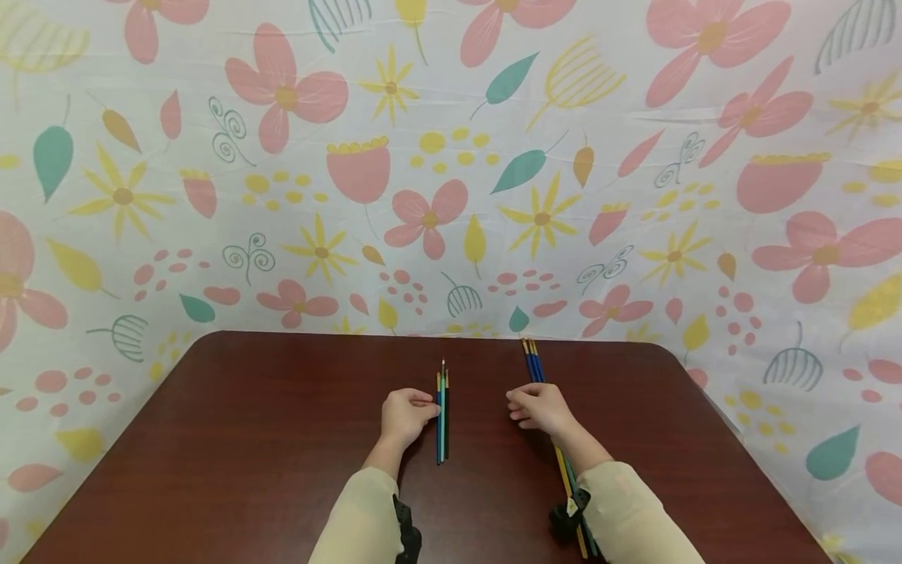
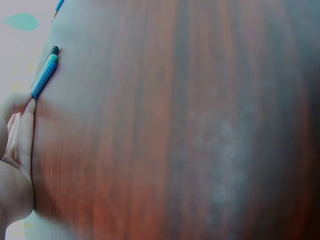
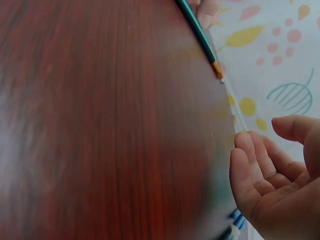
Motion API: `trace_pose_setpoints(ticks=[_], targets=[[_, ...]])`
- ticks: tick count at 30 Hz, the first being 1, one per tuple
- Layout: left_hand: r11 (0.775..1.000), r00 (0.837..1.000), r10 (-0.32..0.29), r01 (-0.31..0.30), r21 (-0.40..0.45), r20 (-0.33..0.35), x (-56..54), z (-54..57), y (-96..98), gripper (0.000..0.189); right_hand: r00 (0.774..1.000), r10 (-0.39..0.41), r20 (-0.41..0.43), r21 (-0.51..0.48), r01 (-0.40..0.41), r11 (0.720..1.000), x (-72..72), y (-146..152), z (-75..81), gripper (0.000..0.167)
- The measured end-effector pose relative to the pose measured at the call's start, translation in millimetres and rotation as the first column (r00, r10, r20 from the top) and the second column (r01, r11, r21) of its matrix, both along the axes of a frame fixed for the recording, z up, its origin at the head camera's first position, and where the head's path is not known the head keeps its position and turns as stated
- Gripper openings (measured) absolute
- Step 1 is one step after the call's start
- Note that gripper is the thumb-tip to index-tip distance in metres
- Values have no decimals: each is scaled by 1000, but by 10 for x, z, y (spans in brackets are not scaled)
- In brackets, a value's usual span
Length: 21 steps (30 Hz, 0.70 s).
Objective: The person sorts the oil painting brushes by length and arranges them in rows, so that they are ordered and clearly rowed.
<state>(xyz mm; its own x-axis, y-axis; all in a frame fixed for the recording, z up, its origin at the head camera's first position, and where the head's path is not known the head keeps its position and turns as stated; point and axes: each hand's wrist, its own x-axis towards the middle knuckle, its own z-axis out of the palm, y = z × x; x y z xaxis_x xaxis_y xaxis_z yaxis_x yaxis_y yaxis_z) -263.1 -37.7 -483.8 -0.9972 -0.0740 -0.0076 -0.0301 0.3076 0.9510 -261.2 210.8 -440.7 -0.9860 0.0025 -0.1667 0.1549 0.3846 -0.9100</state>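
In the head view my left hand [image 1: 407,417] is beside a small row of slim paintbrushes [image 1: 443,423] lying side by side on the table. Its thumb and finger pinch the blue paintbrush [image 2: 45,77] on the row's left side. A dark green paintbrush [image 3: 200,40] with a gold ferrule lies on the right of that row. My right hand [image 1: 541,409] hovers over a second group, its fingers loosely bent and holding nothing. Blue paintbrushes [image 1: 533,362] stick out beyond that hand. Yellow [image 1: 566,472] and green handles run back under the forearm, partly hidden.
The dark red-brown table [image 1: 282,470] has rounded far corners. Behind it and along its sides hangs a white cloth [image 1: 437,117] with flowers and leaves. A black strap [image 1: 407,533] circles the left sleeve, and a black wrist device [image 1: 564,521] sits by the right cuff.
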Motion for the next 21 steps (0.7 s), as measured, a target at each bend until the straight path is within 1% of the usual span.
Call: trace_pose_setpoints(ticks=[9, 14, 21], targets=[[1000, 1000, 8, -8, -1, 17, -12, -1, -3, 16, 1000, 14, 8, -42, -14, 999, -94, -194, -34, 33], [1000, 1000, 10, -10, -26, 7, -14, -7, 1, 15, 1000, 14, 15, -64, -13, 998, -146, -302, -71, 33], [999, 1000, 9, -10, -36, -8, -12, 2, -1, 15, 1000, 10, 20, -128, -7, 992, -196, -442, -101, 35]])
